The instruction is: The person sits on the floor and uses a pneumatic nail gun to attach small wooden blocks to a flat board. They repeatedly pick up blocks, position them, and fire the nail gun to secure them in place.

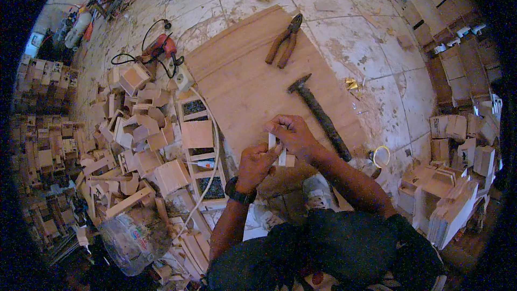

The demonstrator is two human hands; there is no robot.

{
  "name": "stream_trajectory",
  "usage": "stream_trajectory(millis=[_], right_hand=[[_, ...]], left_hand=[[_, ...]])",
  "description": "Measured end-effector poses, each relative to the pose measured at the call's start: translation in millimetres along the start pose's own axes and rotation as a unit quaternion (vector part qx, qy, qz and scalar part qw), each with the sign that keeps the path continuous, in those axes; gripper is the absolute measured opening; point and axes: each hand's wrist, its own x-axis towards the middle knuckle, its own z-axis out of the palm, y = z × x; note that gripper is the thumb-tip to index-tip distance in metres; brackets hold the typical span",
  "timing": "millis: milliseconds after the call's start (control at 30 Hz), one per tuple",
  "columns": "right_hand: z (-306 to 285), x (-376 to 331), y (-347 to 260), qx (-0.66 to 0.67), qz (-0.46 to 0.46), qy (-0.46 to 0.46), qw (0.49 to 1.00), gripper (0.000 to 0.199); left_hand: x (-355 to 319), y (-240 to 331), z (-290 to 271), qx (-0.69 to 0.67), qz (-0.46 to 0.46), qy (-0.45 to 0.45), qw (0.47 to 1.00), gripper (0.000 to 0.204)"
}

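Note:
Close together over the near edge of a plywood board [231,70], both hands hold a small pale strip [283,156], perhaps wood. My left hand [257,164], with a dark watch at the wrist, pinches it from the left. The fingers of my right hand [295,136] are closed on its upper end. A small light wooden block [291,160] shows just below the fingers; whether it is joined to the strip I cannot tell. On the board, a hammer [321,114] lies to the right of my hands, and pliers [284,46] with brown handles lie farther off.
Left of the board are a wooden frame [197,134], a heap of cut wood blocks [142,124], a pale cable and a red power tool [164,47]. A clear plastic bag [126,242] sits lower left. Stacked wooden pieces [447,199] stand right, beyond a yellowish ring [382,157].

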Motion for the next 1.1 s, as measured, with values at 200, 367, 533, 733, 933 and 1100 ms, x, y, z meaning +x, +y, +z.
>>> stream_trajectory(millis=[200, 367, 533, 733, 933, 1100], right_hand=[[9, -1, 27, 0.062, -0.008, 0.089, 0.994, 0.022], [-1, 0, 28, 0.067, 0.092, 0.002, 0.994, 0.018], [-23, 5, 17, -0.075, -0.090, 0.059, 0.991, 0.025], [-76, -13, 21, -0.466, -0.182, 0.240, 0.832, 0.042], [-75, -27, 25, -0.510, -0.037, 0.205, 0.834, 0.047], [-78, -23, 28, -0.499, -0.028, 0.208, 0.841, 0.044]], left_hand=[[6, -3, 2, -0.045, -0.006, -0.007, 0.999, 0.031], [13, -2, -7, 0.151, -0.063, -0.039, 0.986, 0.026], [33, -8, -23, 0.081, 0.085, 0.066, 0.991, 0.031], [72, -24, -62, 0.357, 0.195, 0.274, 0.871, 0.054], [65, -45, -65, 0.379, 0.255, 0.246, 0.855, 0.069], [67, -63, -73, 0.307, 0.277, 0.249, 0.876, 0.066]])
